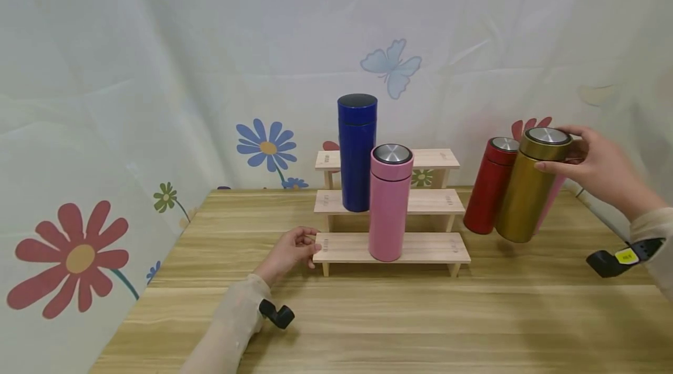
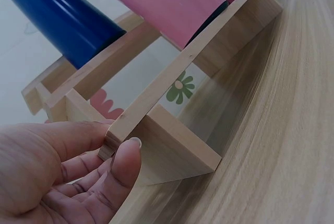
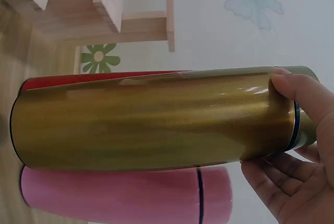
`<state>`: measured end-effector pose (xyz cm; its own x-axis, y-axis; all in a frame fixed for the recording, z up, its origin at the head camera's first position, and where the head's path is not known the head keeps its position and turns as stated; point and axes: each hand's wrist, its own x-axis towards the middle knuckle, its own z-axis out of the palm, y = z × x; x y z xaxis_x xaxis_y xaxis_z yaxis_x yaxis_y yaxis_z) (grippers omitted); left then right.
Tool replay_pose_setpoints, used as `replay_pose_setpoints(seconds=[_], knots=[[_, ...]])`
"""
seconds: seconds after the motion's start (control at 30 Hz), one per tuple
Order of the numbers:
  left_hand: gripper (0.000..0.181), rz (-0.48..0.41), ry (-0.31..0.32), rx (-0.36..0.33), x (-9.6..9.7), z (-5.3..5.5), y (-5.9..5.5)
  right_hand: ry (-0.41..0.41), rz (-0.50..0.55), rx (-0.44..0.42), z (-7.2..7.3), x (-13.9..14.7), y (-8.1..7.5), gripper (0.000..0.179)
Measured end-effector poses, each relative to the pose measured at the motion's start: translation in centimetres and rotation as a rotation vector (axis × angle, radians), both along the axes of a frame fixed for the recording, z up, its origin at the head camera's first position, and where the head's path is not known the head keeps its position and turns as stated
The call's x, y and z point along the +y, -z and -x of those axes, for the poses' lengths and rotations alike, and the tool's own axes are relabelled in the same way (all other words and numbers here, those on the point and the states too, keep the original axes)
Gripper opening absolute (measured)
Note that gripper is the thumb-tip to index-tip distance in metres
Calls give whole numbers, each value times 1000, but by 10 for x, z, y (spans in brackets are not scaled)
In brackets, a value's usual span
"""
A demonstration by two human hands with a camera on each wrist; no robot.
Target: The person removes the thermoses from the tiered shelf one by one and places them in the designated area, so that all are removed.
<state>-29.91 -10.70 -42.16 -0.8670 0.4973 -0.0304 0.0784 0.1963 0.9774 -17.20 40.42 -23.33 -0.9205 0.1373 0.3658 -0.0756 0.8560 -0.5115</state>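
Note:
With thumb and fingers, my left hand pinches the left end of the lowest step of a three-step wooden stand; the left wrist view shows the board's corner between them. A pink thermos stands upright on that step, and a blue thermos on the middle one. Off to the right, my right hand grips a gold thermos around its upper part, just below and at the silver-topped lid. The gold thermos overlaps a red thermos and mostly hides a second pink thermos.
The wood-grain table stretches in front of the stand. A pale cloth backdrop with printed flowers and a butterfly hangs behind it. Each wrist wears a black strap-mounted camera.

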Motion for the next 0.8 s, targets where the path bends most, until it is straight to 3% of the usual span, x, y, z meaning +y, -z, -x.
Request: replay_pose_setpoints(seconds=[0.5,0.8], knots=[[45,15,-10,2,1,0,-1,59,-1,-54,-3,15,33,89],[45,8,-4,9,1,-2,-2,70,18,-39,-4,20,44,90]])
